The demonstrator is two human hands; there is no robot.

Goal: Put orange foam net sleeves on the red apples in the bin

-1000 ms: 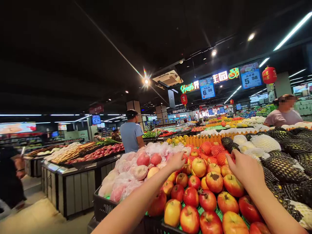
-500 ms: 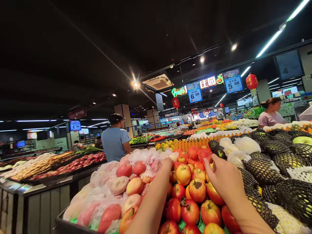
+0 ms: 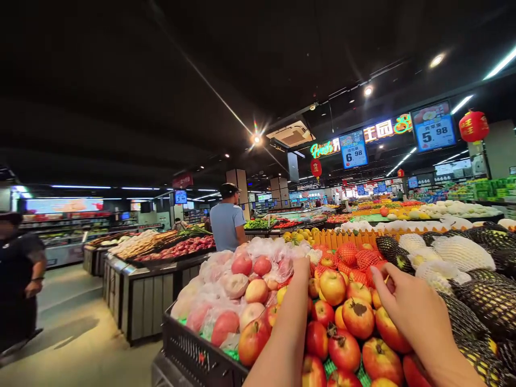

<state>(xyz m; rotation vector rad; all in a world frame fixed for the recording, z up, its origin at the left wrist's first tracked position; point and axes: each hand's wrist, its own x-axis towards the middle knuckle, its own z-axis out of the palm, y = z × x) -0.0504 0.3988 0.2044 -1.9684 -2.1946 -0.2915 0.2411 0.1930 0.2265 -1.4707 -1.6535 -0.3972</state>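
Observation:
My left forearm reaches over the fruit, and my left hand (image 3: 301, 264) is foreshortened at the far end of it, its fingers hidden. It is nearest to the bagged fruit and the red foam nets (image 3: 349, 250). My right hand (image 3: 411, 295) is above the right side of the loose red-yellow apples (image 3: 341, 346), its thumb and index finger apart and curved. I see nothing between them; the other fingers are mostly hidden. Left of my arm, pinkish fruit in clear plastic bags (image 3: 234, 287) fills the near corner of a black crate (image 3: 197, 349).
Melon-like fruit in black netting (image 3: 479, 295) and white foam nets (image 3: 463, 251) lie to the right. An orange picket divider (image 3: 342, 237) runs behind. A person in blue (image 3: 228, 223) stands beyond the crate; another in dark clothes (image 3: 20, 279) is at far left by a vegetable stand (image 3: 149, 295).
My view has turned left, so the crate, stands and signs sit further right in it. A person in dark clothes now shows at far left. Both hands remain over the fruit.

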